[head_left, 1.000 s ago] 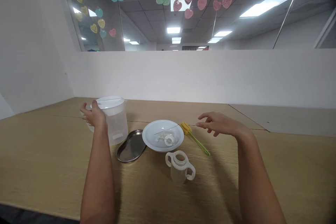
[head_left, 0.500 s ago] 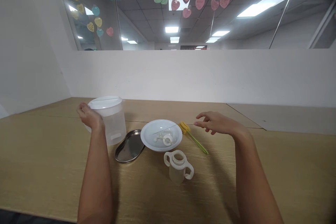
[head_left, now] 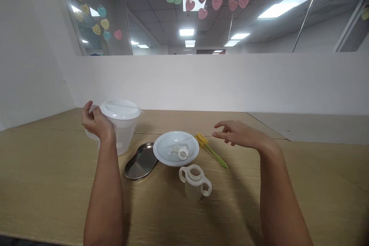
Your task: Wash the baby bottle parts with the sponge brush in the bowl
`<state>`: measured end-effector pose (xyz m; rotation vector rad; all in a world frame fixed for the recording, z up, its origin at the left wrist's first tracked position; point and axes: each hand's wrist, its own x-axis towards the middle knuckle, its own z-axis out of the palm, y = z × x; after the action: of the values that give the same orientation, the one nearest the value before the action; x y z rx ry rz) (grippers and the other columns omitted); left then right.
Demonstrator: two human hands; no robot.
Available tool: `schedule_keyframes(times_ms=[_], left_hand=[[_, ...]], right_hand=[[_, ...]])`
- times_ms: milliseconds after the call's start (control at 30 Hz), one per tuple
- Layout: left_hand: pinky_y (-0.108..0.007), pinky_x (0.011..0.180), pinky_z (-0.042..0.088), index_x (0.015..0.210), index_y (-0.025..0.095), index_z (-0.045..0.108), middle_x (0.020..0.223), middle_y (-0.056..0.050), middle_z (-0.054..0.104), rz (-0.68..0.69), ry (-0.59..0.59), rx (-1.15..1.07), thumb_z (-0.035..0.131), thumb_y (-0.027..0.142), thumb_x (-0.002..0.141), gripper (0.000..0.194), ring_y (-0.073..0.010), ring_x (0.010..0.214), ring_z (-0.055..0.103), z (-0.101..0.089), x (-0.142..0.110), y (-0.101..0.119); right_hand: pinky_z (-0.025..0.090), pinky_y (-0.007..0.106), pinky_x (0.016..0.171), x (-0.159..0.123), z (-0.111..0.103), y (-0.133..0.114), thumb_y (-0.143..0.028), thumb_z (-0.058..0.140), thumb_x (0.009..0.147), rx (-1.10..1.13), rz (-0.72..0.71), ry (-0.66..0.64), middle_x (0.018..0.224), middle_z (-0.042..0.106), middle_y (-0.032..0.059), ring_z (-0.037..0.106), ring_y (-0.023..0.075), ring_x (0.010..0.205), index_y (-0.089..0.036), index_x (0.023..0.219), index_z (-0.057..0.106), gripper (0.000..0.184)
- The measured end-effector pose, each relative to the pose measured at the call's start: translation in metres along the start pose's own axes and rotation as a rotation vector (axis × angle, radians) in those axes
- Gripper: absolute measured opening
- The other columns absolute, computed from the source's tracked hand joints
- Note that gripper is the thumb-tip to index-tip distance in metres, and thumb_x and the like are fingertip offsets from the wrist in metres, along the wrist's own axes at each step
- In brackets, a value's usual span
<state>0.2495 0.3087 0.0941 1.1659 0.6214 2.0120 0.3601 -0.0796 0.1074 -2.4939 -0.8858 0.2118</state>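
Over there the left hand (head_left: 98, 123) is clamped on the lidded pitcher (head_left: 125, 132) by its handle (head_left: 91, 135), tilting it at the left of the counter (head_left: 57, 173), beside the metal tray (head_left: 142, 162); the right hand (head_left: 234, 133) hovers, fingers apart, near the yellow-headed brush (head_left: 211, 151).

pitcher (head_left: 127, 132) | translucent, white lid (head_left: 121, 110) on | tilted | left of centre

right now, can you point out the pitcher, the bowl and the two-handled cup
pitcher (head_left: 124, 133), head view: side wall
bowl (head_left: 162, 148), head view: left inner wall
two-handled cup (head_left: 193, 190), head view: front of its body
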Motion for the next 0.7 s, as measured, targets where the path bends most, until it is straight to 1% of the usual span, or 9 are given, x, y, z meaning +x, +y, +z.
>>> schedule_keyframes(times_ms=[67,133,200,267,367,467,567,633,700], left_hand=[[-0.024,0.075,0.044,0.106,0.008,0.06,0.078,-0.001,0.054,0.012,-0.048,-0.071,0.047,0.014,0.07,0.039,-0.0106,0.075,0.051,0.003,0.001,0.01],[-0.024,0.07,0.045,0.105,0.008,0.061,0.075,-0.001,0.054,-0.016,-0.135,-0.152,0.049,0.016,0.068,0.04,-0.0104,0.071,0.051,0.006,-0.001,0.021],[-0.025,0.067,0.045,0.103,0.011,0.063,0.072,-0.001,0.055,-0.052,-0.251,-0.201,0.053,0.02,0.067,0.039,-0.0104,0.067,0.051,0.008,-0.006,0.033],[-0.026,0.064,0.045,0.1,0.016,0.065,0.073,-0.001,0.058,-0.076,-0.382,-0.199,0.057,0.024,0.068,0.034,-0.0111,0.066,0.051,0.009,-0.015,0.045],[-0.026,0.062,0.045,0.094,0.02,0.068,0.075,-0.002,0.061,-0.073,-0.558,-0.202,0.061,0.029,0.069,0.027,-0.0118,0.065,0.051,0.011,-0.029,0.058],[-0.027,0.064,0.047,0.094,0.018,0.068,0.075,-0.002,0.063,-0.034,-0.691,-0.217,0.06,0.033,0.071,0.029,-0.013,0.066,0.054,0.015,-0.043,0.064],[-0.028,0.07,0.049,0.097,0.019,0.067,0.08,-0.002,0.065,0.008,-0.805,-0.203,0.057,0.033,0.074,0.03,-0.0158,0.075,0.059,0.019,-0.054,0.066],[-0.028,0.075,0.049,0.099,0.019,0.066,0.083,-0.003,0.066,0.028,-0.853,-0.215,0.056,0.032,0.075,0.029,-0.0169,0.079,0.06,0.02,-0.059,0.068],[-0.029,0.076,0.049,0.1,0.019,0.066,0.085,-0.003,0.066,0.04,-0.881,-0.233,0.055,0.031,0.076,0.029,-0.0172,0.081,0.061,0.021,-0.064,0.07]], right_hand=[[0.048,0.023,0.059,0.002,0.0,0.001,-0.054,0.051,0.081,0.021,0.008,-0.019,0.103,0.063,0.0107,0.062,0.0165,0.074,-0.016,0.119,0.052,0.054],[0.048,0.024,0.056,0.007,0.001,0.004,-0.053,0.052,0.08,0.042,0.025,-0.026,0.104,0.063,0.0121,0.062,0.0166,0.072,-0.015,0.118,0.053,0.054],[0.048,0.024,0.054,0.013,0.003,0.01,-0.052,0.054,0.079,0.07,0.033,-0.031,0.102,0.063,0.0127,0.062,0.0169,0.072,-0.014,0.117,0.054,0.053],[0.048,0.023,0.057,0.022,0.005,0.017,-0.05,0.054,0.08,0.119,0.021,-0.064,0.098,0.065,0.0123,0.062,0.0166,0.072,-0.014,0.116,0.055,0.051],[0.049,0.023,0.061,0.036,0.01,0.032,-0.047,0.054,0.081,0.168,0.035,-0.114,0.093,0.065,0.013,0.063,0.0163,0.074,-0.011,0.11,0.057,0.046],[0.049,0.026,0.062,0.048,0.014,0.047,-0.045,0.055,0.081,0.097,0.13,-0.092,0.088,0.065,0.0145,0.062,0.0175,0.073,-0.009,0.101,0.06,0.042],[0.048,0.025,0.062,0.06,0.021,0.06,-0.041,0.05,0.084,0.075,0.151,-0.087,0.087,0.066,0.0138,0.062,0.0171,0.073,-0.009,0.101,0.06,0.038],[0.046,0.024,0.062,0.068,0.029,0.069,-0.034,0.049,0.084,0.056,0.159,-0.082,0.086,0.066,0.0132,0.061,0.0164,0.074,-0.009,0.1,0.061,0.032],[0.045,0.024,0.062,0.076,0.038,0.078,-0.027,0.051,0.082,0.019,0.19,-0.068,0.085,0.066,0.0133,0.061,0.0165,0.075,-0.008,0.096,0.063,0.026]])
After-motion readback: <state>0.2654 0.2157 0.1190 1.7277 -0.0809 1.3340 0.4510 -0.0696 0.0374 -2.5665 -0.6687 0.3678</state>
